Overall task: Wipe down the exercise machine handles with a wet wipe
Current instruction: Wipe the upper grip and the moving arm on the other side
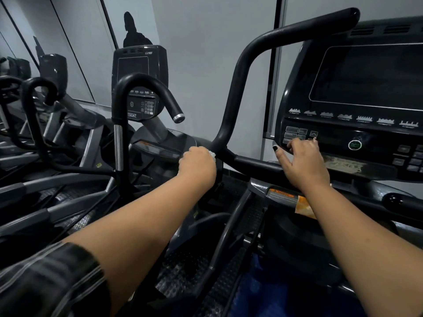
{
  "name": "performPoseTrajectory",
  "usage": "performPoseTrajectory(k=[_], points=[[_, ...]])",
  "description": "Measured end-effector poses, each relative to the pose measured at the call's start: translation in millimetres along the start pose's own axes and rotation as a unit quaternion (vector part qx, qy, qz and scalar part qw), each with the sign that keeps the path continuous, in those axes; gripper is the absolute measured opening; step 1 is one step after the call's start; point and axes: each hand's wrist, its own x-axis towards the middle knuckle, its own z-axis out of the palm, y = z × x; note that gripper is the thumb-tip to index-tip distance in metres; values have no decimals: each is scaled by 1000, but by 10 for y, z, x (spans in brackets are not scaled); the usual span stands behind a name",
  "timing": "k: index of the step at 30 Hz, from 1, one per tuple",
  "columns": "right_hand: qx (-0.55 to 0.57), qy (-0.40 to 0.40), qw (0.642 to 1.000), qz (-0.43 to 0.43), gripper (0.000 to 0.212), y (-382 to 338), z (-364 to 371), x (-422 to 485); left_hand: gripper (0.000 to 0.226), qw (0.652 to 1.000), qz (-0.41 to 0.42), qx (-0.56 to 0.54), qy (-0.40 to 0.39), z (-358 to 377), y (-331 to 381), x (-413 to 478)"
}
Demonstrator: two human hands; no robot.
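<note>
A person's left hand point(198, 162) is clenched around a white wet wipe point(212, 153), pressing it against the low bend of a black curved handle point(238, 88) near the frame's centre. The wipe looks soft, limp and damp, best bunched in the palm and wrapped round the rigid, fixed tube. The right hand point(305, 162) rests loosely spread, grasping nothing, on the lower edge of the console point(357, 133) to the right. Most of the wipe is hidden inside the fist; only a small edge shows. The left hand's fingers appear to curl behind the handle, out of view.
</note>
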Motion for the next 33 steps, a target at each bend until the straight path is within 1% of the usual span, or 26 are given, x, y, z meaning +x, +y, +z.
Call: performPoseTrajectory(k=[1, 2, 4, 5, 6, 7, 8, 9, 10, 11, 12, 14, 16, 17, 18, 19, 21, 22, 23, 24, 27, 28, 30, 33], points=[[3, 7, 1000, 0, 59, 11, 10, 8, 37, 1000, 0, -20, -3, -37, 68, 46], [8, 15, 1000, 3, 63, 23, 20, 13, 45, 999, 2, -35, -19, -61, 120, 118], [15, 26, 999, 12, 67, 37, 33, 23, 67, 990, -23, -132, -54, -74, 193, 276], [15, 29, 999, 15, 67, 43, 38, 30, 69, 980, -18, -183, -70, -76, 223, 351], [12, 32, 999, 16, 67, 38, 38, 28, 62, 977, 17, -190, -94, -50, 202, 466], [8, 34, 999, 16, 68, 30, 32, 27, 50, 988, 53, -95, -107, -80, 192, 479], [5, 34, 999, 17, 68, 28, 30, 27, 38, 988, 82, -53, -120, -157, 179, 449], [3, 32, 999, 18, 68, 24, 23, 29, 25, 981, 27, -119, -150, -284, 196, 427], [1, 29, 999, 18, 68, 18, 18, 22, 14, 964, 5, -192, -184, -381, 159, 408], [0, 29, 999, 18, 67, 8, 7, 22, 11, 962, 15, -198, -188, -421, 87, 394], [-1, 29, 999, 18, 65, 5, 3, 20, 18, 966, 49, -154, -202, -431, -2, 408], [-4, 27, 999, 16, 58, -9, -5, 16, 36, 953, 39, -184, -239, -409, -130, 400], [-3, 25, 1000, 15, 52, -23, -13, 2, 62, 940, 27, -225, -256, -283, -273, 425], [-2, 23, 1000, 16, 52, -21, -18, -3, 67, 931, 20, -257, -260, -224, -342, 411], [1, 22, 1000, 18, 53, -24, -28, -2, 63, 920, 12, -291, -262, -188, -402, 377], [2, 20, 1000, 18, 54, -31, -37, -3, 54, 908, 7, -323, -269, -183, -456, 306], [-1, 1, 1000, 24, 55, -25, -38, 0, 35, 892, 18, -364, -269, -150, -578, 181], [-4, -13, 1000, 23, 54, -27, -42, -2, 30, 890, 22, -371, -263, -110, -644, 129], [-9, -29, 999, 16, 52, -34, -52, -6, 33, 891, 28, -373, -257, -85, -694, 63], [-11, -41, 999, 7, 50, -32, -57, -12, 43, 892, 36, -378, -247, -69, -742, -15], [8, -55, 998, -34, 40, -68, -98, -56, 89, 904, 47, -364, -218, -18, -846, -215], [29, -51, 997, -41, 38, -101, -109, -101, 97, 908, 54, -360, -206, -15, -859, -302], [86, -29, 995, -38, 32, -228, -122, -262, 96, 927, 76, -329, -162, 29, -889, -466], [169, -15, 985, 8, 21, -469, -103, -679, 93, 959, 96, -252, -91, 117, -873, -732]])
